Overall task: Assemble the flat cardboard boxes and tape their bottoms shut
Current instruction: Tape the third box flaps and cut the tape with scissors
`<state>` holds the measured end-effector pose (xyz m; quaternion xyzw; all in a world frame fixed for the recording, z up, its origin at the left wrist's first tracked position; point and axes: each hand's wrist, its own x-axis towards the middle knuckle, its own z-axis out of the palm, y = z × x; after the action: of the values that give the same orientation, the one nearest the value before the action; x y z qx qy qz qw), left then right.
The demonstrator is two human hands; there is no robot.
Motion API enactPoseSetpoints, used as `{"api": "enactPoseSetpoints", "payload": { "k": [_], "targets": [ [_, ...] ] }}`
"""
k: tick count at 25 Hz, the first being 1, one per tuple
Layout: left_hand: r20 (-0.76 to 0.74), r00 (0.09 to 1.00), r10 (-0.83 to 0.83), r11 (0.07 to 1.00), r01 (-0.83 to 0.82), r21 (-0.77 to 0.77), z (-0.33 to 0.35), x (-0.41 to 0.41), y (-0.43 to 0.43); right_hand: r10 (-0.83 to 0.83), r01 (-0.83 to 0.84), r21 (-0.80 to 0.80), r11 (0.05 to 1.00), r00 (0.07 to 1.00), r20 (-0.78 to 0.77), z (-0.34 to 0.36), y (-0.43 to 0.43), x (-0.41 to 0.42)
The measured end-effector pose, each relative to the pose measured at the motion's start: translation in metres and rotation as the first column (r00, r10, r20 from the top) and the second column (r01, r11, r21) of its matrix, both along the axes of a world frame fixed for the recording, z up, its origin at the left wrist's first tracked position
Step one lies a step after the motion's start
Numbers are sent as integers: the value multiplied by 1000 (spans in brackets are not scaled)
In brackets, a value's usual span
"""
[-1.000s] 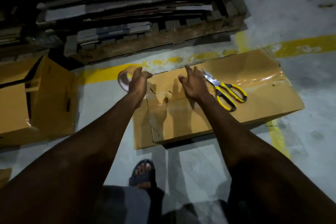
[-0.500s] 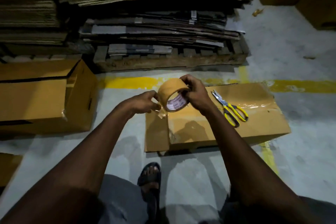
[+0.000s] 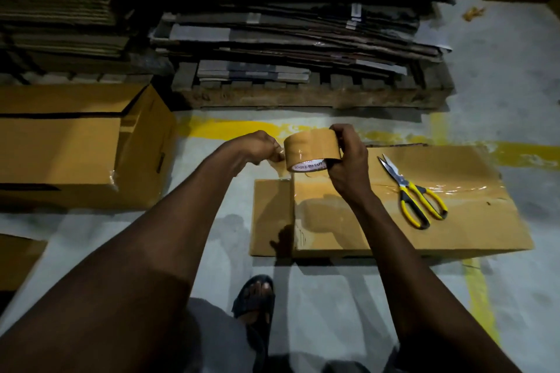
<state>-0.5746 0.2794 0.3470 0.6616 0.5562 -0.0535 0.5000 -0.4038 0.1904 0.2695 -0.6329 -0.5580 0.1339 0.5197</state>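
A brown cardboard box (image 3: 454, 233) lies on the grey floor, its taped seam facing up. I hold a roll of brown packing tape (image 3: 312, 147) in the air above the box's far left corner. My right hand (image 3: 348, 160) grips the roll, with fingers through its core. My left hand (image 3: 263, 147) pinches the tape's loose end at the roll's left side. Yellow-handled scissors (image 3: 412, 194) lie on the box top, to the right of my right hand.
An assembled box (image 3: 75, 154) lies on its side at the left. Behind stand stacks of flat cardboard (image 3: 288, 33) on a wooden pallet (image 3: 303, 97). Yellow lines (image 3: 230, 129) mark the floor. My sandalled foot (image 3: 256, 297) is below the box. Another cardboard piece (image 3: 15, 260) shows at the left edge.
My hands left the box top and lifted the tape roll. The right hand took the roll, turning it side-on, and the left hand now pinches the tape end. The camera tilted up.
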Motion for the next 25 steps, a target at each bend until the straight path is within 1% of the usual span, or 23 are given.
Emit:
{"api": "enactPoseSetpoints", "payload": {
  "k": [2, 4, 5, 6, 8, 11, 13, 14, 15, 16, 17, 18, 19, 20, 21, 23, 24, 25],
  "targets": [
    [140, 984, 109, 987, -91, -133, -11, -3, 0, -16, 15, -20, 1000, 999, -44, -7, -3, 6],
    [313, 917, 247, 951, -167, -261, -19, -1, -3, -25, 21, -38, 999, 994, -102, -13, -6, 10],
    [357, 874, 329, 927, -227, -298, -23, 1, -3, -33, 27, -49, 998, 992, -125, -15, -8, 12],
    [367, 839, 401, 903, -293, -315, -26, 4, -3, -42, 34, -60, 998, 989, -144, -17, -9, 13],
    [335, 810, 481, 868, -386, -313, -32, 10, -2, -49, 37, -74, 997, 986, -160, -19, -13, 14],
    [242, 813, 529, 838, -457, -297, -44, 19, 0, -40, 17, -126, 992, 982, -186, -21, -23, 12],
    [244, 799, 550, 831, -495, -255, -57, 24, 4, -59, 15, -201, 979, 974, -218, -22, -30, 6],
    [265, 803, 534, 845, -495, -202, -62, 27, 8, -71, 13, -248, 969, 972, -224, -24, -33, 2],
    [278, 836, 473, 880, -462, -106, -69, 31, 14, -73, 5, -293, 956, 973, -220, -26, -34, -1],
    [265, 892, 366, 921, -388, 31, -75, 35, 22, -63, -13, -330, 944, 974, -217, -30, -35, -5],
    [213, 954, 213, 946, -256, 198, -81, 37, 31, -40, -42, -352, 935, 974, -222, -33, -36, -8],
    [131, 990, 54, 935, -96, 342, -84, 41, 42, -18, -71, -366, 928, 972, -234, -38, -38, -11],
    [47, 996, -81, 895, 52, 444, -88, 46, 56, -5, -93, -374, 923, 967, -254, -44, -39, -13],
    [-21, 983, -180, 852, 167, 497, -92, 51, 71, -1, -119, -378, 918, 953, -302, -51, -41, -17],
    [-75, 964, -255, 814, 256, 521, -95, 57, 86, -8, -153, -383, 911, 922, -387, -57, -43, -19],
    [-172, 909, -379, 731, 408, 547, -102, 74, 112, -58, -205, -373, 905, 809, -585, -70, -44, -22],
    [-211, 880, -425, 694, 466, 549, -109, 83, 122, -90, -218, -376, 901, 752, -652, -76, -41, -23],
    [-245, 854, -459, 667, 514, 540, -118, 91, 129, -116, -230, -395, 890, 722, -682, -80, -37, -23]
  ]
}}
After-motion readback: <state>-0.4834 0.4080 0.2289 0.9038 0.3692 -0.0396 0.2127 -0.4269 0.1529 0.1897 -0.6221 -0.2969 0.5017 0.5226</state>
